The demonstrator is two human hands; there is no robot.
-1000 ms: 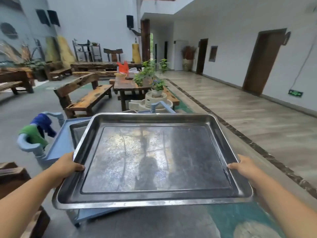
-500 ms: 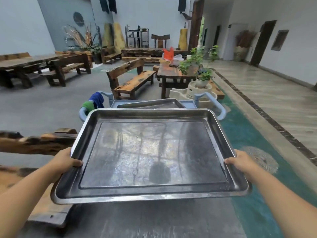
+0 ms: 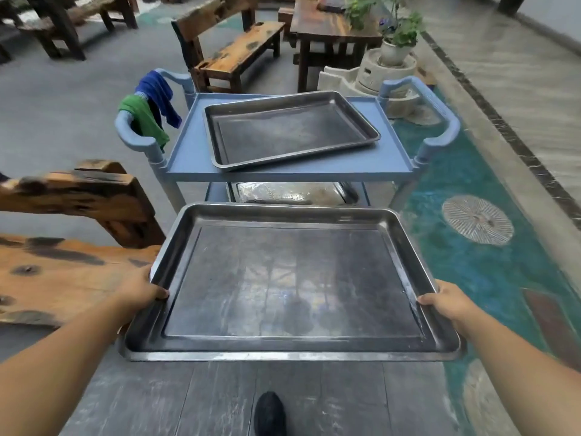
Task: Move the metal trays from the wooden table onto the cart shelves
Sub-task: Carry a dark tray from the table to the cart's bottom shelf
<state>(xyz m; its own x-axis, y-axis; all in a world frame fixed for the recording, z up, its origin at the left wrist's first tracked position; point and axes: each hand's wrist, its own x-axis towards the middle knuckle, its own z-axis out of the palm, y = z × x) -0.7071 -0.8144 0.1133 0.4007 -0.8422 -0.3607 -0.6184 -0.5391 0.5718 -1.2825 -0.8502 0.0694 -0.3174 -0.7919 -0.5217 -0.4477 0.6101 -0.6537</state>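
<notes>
I hold a large empty metal tray (image 3: 292, 278) level in front of me, just short of the blue cart (image 3: 390, 158). My left hand (image 3: 141, 289) grips its left rim, my right hand (image 3: 449, 302) its right rim. A second metal tray (image 3: 289, 130) lies slightly askew on the cart's top shelf. A third tray (image 3: 292, 193) shows on the shelf below, mostly hidden by the top shelf and by the tray I carry.
A rough wooden bench (image 3: 72, 247) stands close on my left. Green and blue cloths (image 3: 147, 105) hang on the cart's left handle. Beyond the cart are another bench (image 3: 232, 48), a wooden table (image 3: 323, 29) and a potted plant (image 3: 396, 42). My shoe (image 3: 269, 415) shows below.
My view has tipped down and I have come closer to the cart. The carried tray sits lower, and the cart's top and lower shelves with their trays now show fully.
</notes>
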